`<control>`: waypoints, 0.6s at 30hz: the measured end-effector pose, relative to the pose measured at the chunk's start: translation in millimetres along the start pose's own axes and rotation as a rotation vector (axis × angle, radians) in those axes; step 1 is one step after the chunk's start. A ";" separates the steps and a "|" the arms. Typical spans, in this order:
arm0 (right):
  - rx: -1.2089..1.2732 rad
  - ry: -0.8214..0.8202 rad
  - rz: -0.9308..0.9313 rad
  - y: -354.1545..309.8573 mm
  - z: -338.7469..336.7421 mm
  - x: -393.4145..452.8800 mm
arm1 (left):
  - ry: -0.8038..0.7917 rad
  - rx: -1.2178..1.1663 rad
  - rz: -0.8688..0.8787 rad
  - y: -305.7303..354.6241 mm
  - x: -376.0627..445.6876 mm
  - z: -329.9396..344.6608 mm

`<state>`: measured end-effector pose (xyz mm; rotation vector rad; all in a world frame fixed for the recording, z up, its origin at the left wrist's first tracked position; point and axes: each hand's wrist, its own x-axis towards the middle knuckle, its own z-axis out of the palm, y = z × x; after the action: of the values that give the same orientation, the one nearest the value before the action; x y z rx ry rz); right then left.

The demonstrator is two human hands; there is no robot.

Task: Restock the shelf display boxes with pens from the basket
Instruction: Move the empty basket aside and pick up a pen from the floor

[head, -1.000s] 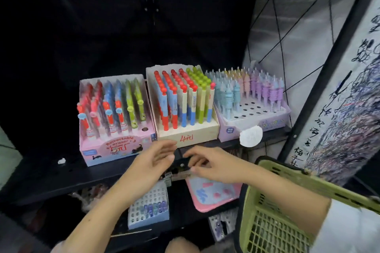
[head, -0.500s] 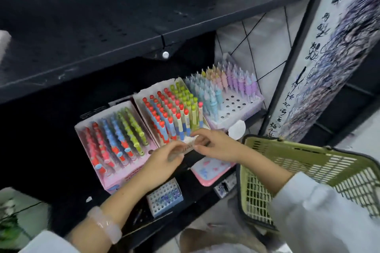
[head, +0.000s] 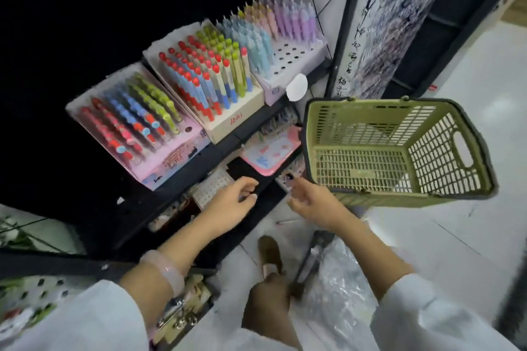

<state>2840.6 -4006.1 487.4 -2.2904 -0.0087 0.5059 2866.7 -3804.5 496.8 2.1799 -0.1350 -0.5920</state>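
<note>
The black shelf [head: 258,120] is taken as the landmark. To its right, a green basket [head: 396,148] is seen tilted, hanging off the floor; no pens can be made out inside it, though its near corner is hidden. On the shelf three display boxes are lined up: the pink box [head: 159,157] at the left end, the cream box [head: 228,111] in the middle, both nearly filled, and the lilac box [head: 288,65] at the right end, where several front holes are left open. Below the shelf's front edge the left hand [head: 231,202] is held loose, its fingers [head: 251,184] lightly curled round nothing. Just right of it, the right hand [head: 310,202] is blurred; whether anything is pinched cannot be told.

A risk is judged here: the basket could be swung into the lilac box, so that pens are knocked out. Should no pens remain, the open holes would be left unfilled.
</note>
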 end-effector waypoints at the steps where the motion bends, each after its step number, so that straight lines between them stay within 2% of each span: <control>1: 0.030 0.030 0.045 11.5 16.6 -5.5 | -0.026 -0.004 -0.007 -12.4 -0.9 15.8; 5: 0.182 0.235 0.275 63.6 87.4 -9.3 | -0.048 -0.090 -0.114 -75.9 3.0 83.9; 7: 0.232 0.261 0.389 90.2 128.0 0.2 | -0.031 -0.106 -0.170 -115.1 11.6 112.9; 13: 0.093 0.088 0.466 184.0 235.9 93.8 | 0.070 -0.163 -0.244 -238.4 79.4 172.0; 18: -0.090 0.002 0.457 272.0 315.3 213.4 | 0.069 -0.092 -0.163 -346.9 144.8 236.7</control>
<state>2883.2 -3942.6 25.8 -2.3833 0.5112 0.7464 2848.7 -3797.5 52.9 2.1320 0.1056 -0.6011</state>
